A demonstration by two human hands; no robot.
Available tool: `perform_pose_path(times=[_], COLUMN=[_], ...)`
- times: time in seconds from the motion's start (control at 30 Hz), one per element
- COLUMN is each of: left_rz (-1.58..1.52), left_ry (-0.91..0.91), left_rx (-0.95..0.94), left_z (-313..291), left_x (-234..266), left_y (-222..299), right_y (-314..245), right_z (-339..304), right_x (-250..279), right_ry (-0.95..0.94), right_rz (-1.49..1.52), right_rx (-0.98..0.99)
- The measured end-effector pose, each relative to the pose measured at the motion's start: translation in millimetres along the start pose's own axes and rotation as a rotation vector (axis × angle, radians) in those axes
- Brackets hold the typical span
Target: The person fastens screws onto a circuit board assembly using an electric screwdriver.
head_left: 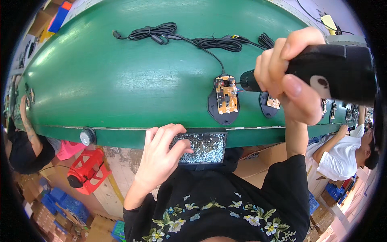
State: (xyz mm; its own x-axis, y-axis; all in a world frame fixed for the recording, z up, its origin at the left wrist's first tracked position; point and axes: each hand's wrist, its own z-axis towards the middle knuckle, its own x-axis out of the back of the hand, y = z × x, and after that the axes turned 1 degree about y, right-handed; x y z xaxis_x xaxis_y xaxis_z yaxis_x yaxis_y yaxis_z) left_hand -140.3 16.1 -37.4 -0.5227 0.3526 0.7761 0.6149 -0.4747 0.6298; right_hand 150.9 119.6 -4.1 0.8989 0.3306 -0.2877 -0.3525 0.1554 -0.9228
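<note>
My right hand (290,72) is wrapped round a black electric screwdriver (334,70). Its thin bit points left, by the upper right of an orange circuit board (227,99); contact cannot be made out. That board sits in a black computer mouse base (224,117) on the green table, with a cable running from its top. At the table's near edge, my left hand (163,151) is over a dark tray (201,162) of small silvery screws (209,147). Thumb and forefinger are bent and apart there, with nothing visible between them. The screwdriver's rear end runs toward the right rim.
Coiled black cables (217,43) lie across the green table (100,80). A second mouse base (266,108) is partly behind my right hand, with more parts farther right. People work at left (30,141) and right (342,153). A red stool (90,171) stands lower left.
</note>
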Motion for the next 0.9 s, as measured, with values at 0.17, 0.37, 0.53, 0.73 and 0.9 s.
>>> perform_pose_path(times=[0.17,0.37,0.53,0.73,0.9], left_rz=[-0.133,-0.281,-0.333,-0.384,-0.389], left_ry=[0.101,0.157,0.268,0.292,0.267], left_rx=[-0.093,-0.15,-0.096,-0.086,-0.136], left_z=[1.8,21.4,45.0,51.0,51.4], left_x=[-1.1,-12.3,-19.9,-27.7,-31.3], left_y=[4.8,11.0,23.7,26.3,24.4], right_y=[-37.3,-74.0,-68.5,-64.7,-62.6], right_z=[10.1,5.2,3.9,-4.4,-9.0], right_x=[15.0,10.3,3.2,-19.9,-25.8], right_ry=[-0.211,-0.463,-0.691,-0.582,-0.526], right_rz=[-0.081,0.098,0.455,0.379,0.337], right_rx=[0.268,0.173,0.16,0.08,0.031])
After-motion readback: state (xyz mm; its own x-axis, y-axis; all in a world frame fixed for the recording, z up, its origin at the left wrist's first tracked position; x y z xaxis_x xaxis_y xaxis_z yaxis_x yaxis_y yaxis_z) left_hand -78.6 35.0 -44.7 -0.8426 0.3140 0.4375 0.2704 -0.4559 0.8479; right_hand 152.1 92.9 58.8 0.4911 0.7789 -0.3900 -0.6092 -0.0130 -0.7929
